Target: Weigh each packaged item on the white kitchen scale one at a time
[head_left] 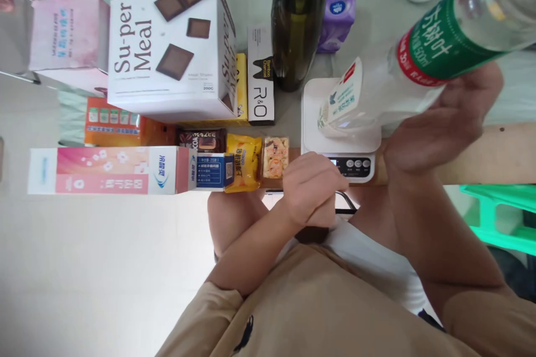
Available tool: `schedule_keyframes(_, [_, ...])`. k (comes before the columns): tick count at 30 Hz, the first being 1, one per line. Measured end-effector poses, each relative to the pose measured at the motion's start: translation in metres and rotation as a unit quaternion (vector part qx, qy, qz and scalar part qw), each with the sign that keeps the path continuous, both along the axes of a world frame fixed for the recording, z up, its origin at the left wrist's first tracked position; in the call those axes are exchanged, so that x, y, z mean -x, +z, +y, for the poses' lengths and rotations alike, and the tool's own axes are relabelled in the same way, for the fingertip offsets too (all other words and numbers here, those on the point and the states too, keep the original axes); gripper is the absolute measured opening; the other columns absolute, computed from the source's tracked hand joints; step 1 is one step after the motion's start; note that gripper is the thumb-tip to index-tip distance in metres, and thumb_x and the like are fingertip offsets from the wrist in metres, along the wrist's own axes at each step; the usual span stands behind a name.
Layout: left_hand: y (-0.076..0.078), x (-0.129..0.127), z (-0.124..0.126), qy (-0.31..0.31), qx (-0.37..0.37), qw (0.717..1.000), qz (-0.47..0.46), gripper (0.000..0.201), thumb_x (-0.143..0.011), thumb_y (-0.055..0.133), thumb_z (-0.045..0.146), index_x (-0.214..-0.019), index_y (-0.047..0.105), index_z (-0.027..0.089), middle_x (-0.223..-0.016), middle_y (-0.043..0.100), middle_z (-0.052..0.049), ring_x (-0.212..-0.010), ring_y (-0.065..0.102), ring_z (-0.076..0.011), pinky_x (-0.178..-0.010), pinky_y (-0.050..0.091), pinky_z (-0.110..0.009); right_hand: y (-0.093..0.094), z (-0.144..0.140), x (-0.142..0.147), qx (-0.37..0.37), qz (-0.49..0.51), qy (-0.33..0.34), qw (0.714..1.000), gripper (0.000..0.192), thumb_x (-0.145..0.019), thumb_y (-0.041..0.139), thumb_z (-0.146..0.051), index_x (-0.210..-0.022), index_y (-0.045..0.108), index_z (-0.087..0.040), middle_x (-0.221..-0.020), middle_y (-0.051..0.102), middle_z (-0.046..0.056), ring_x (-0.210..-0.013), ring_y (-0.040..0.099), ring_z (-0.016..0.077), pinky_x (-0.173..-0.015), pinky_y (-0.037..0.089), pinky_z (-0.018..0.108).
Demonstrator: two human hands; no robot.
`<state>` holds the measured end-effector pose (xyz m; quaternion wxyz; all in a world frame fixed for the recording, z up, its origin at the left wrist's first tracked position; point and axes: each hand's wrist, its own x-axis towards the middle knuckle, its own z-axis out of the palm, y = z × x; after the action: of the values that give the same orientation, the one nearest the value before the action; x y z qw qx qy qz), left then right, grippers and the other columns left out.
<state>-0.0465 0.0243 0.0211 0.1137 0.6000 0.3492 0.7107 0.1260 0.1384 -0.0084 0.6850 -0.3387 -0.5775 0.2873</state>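
clear bottle (422, 50): top cut by edge | scale (341, 139) display: probably lit (unreadable) | dark bottle (298, 17): neck cropped

My feed is bright with soft, even daylight and faint shadows. The clear plastic bottle with the green label (422, 50) blurs and stretches toward the corner; glare washes the pale floor (84, 268).
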Motion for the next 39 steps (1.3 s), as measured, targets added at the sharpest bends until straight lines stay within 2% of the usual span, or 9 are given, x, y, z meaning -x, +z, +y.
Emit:
schedule_keyframes(4, [0.003, -0.004, 0.000, 0.054, 0.027, 0.998, -0.005, 0.027, -0.102, 0.041, 0.023, -0.079, 0.056, 0.021, -0.059, 0.057, 0.001, -0.050, 0.048, -0.0124, -0.055, 0.039, -0.032, 0.017, -0.016, 0.020, -0.054, -0.028, -0.009, 0.998, 0.050, -0.099, 0.046, -0.060, -0.135, 0.075, -0.040, -0.134, 0.063, 0.000, -0.131, 0.067, 0.0206, -0.119, 0.056, 0.050])
schedule_keyframes(6, [0.006, -0.002, 0.000, 0.047, 0.029, 0.998, -0.007, 0.031, -0.104, 0.041, 0.027, -0.078, 0.055, 0.021, -0.059, 0.055, 0.001, -0.051, 0.046, -0.0124, -0.054, 0.037, -0.032, 0.019, -0.019, 0.027, -0.065, -0.038, -0.008, 0.997, 0.050, -0.096, 0.052, -0.061, -0.136, 0.074, -0.039, -0.135, 0.061, 0.000, -0.130, 0.066, 0.0203, -0.123, 0.053, 0.049])
schedule_keyframes(11, [0.007, 0.001, 0.000, 0.012, 0.033, 0.999, -0.001, 0.031, -0.104, 0.045, 0.025, -0.074, 0.051, 0.021, -0.056, 0.048, 0.003, -0.051, 0.042, -0.0115, -0.055, 0.035, -0.031, 0.008, -0.008, 0.030, -0.112, -0.055, 0.024, 0.992, 0.070, -0.087, 0.065, -0.074, -0.145, 0.063, -0.034, -0.139, 0.059, 0.001, -0.132, 0.065, 0.0244, -0.126, 0.047, 0.056])
schedule_keyframes(17, [0.005, -0.002, -0.001, 0.007, 0.020, 1.000, -0.007, 0.022, -0.094, 0.045, 0.013, -0.074, 0.050, 0.021, -0.058, 0.046, 0.004, -0.051, 0.039, -0.0107, -0.056, 0.033, -0.030, 0.021, 0.012, 0.016, -0.108, -0.188, 0.141, 0.966, 0.090, -0.078, 0.076, -0.081, -0.153, 0.051, -0.037, -0.136, 0.061, 0.004, -0.129, 0.068, 0.0241, -0.115, 0.058, 0.050])
schedule_keyframes(20, [0.005, -0.003, -0.001, 0.013, 0.016, 1.000, -0.004, 0.019, -0.089, 0.045, 0.010, -0.074, 0.049, 0.021, -0.057, 0.045, 0.004, -0.051, 0.039, -0.0113, -0.056, 0.032, -0.030, 0.030, 0.015, 0.014, -0.107, -0.204, 0.159, 0.960, 0.096, -0.077, 0.077, -0.083, -0.156, 0.046, -0.038, -0.142, 0.060, 0.005, -0.132, 0.067, 0.0256, -0.114, 0.060, 0.051])
schedule_keyframes(23, [0.004, -0.003, -0.001, 0.016, 0.020, 1.000, -0.002, 0.020, -0.088, 0.045, 0.009, -0.073, 0.049, 0.021, -0.057, 0.046, 0.004, -0.050, 0.039, -0.0112, -0.056, 0.032, -0.030, 0.032, 0.013, 0.016, -0.073, -0.234, 0.145, 0.959, 0.089, -0.078, 0.084, -0.072, -0.151, 0.050, -0.035, -0.132, 0.065, 0.006, -0.125, 0.070, 0.0255, -0.112, 0.062, 0.051])
schedule_keyframes(30, [0.006, -0.003, 0.000, 0.017, 0.021, 1.000, 0.010, 0.020, -0.088, 0.045, 0.010, -0.072, 0.048, 0.022, -0.056, 0.048, 0.004, -0.050, 0.040, -0.0117, -0.056, 0.034, -0.030, 0.036, 0.007, 0.033, -0.079, -0.146, 0.097, 0.981, 0.073, -0.075, 0.089, -0.066, -0.136, 0.064, -0.034, -0.119, 0.068, 0.003, -0.108, 0.073, 0.0197, -0.103, 0.066, 0.044])
schedule_keyframes(33, [0.009, -0.003, -0.001, 0.028, 0.030, 0.999, 0.018, 0.020, -0.086, 0.044, 0.010, -0.071, 0.047, 0.022, -0.054, 0.047, 0.004, -0.049, 0.040, -0.0119, -0.056, 0.034, -0.030, 0.042, 0.007, 0.045, -0.091, -0.094, 0.117, 0.984, 0.067, -0.078, 0.091, -0.057, -0.138, 0.066, -0.039, -0.118, 0.071, 0.000, -0.112, 0.075, 0.0173, -0.105, 0.065, 0.039])
schedule_keyframes(39, [0.014, 0.003, -0.003, 0.051, 0.012, 0.999, 0.001, 0.019, -0.082, 0.043, 0.010, -0.069, 0.046, 0.023, -0.052, 0.047, 0.004, -0.048, 0.040, -0.0116, -0.055, 0.036, -0.029, 0.065, 0.009, 0.070, -0.065, -0.066, 0.193, 0.977, 0.059, -0.079, 0.091, -0.054, -0.134, 0.068, -0.048, -0.114, 0.074, -0.004, -0.106, 0.078, 0.0164, -0.090, 0.065, 0.037])
